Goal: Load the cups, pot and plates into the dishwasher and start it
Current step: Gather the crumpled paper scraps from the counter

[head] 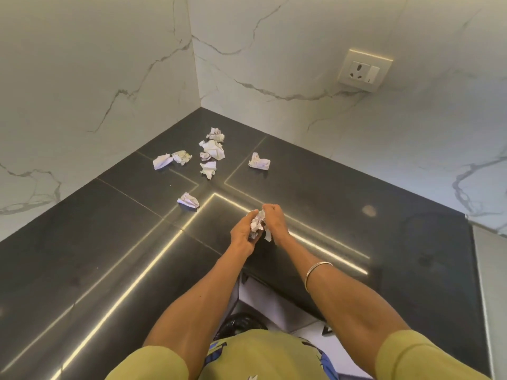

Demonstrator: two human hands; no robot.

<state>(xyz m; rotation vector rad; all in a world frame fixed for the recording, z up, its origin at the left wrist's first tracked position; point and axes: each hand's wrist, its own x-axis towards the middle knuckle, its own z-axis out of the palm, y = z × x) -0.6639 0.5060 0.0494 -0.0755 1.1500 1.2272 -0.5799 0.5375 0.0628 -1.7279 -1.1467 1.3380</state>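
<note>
At the centre of the frame, my left hand (242, 231) and my right hand (273, 219) are closed together around one crumpled wad of paper (257, 224), fingers curled tight on it, with a loose tail of paper hanging below the right palm. A thin bangle (318, 271) sits on my right forearm. Above the hands, toward the corner where the two marble walls (82, 78) meet, several more paper balls (212, 150) lie scattered on the dark countertop (96, 229); one paper ball (188, 200) rests alone just left of centre, and another (259, 161) lies apart to the right of the cluster. A wall socket (365, 69) is mounted at the upper right. The cups, pot, plates and dishwasher are nowhere in view, so I cannot tell where they stand. Risks, as I judge them: the hanging tail may tear off and drop over the counter edge to the floor below my arms; a loose grip may let the wad fall; and with both hands occupied by paper, loading cannot begin until they are freed.
</note>
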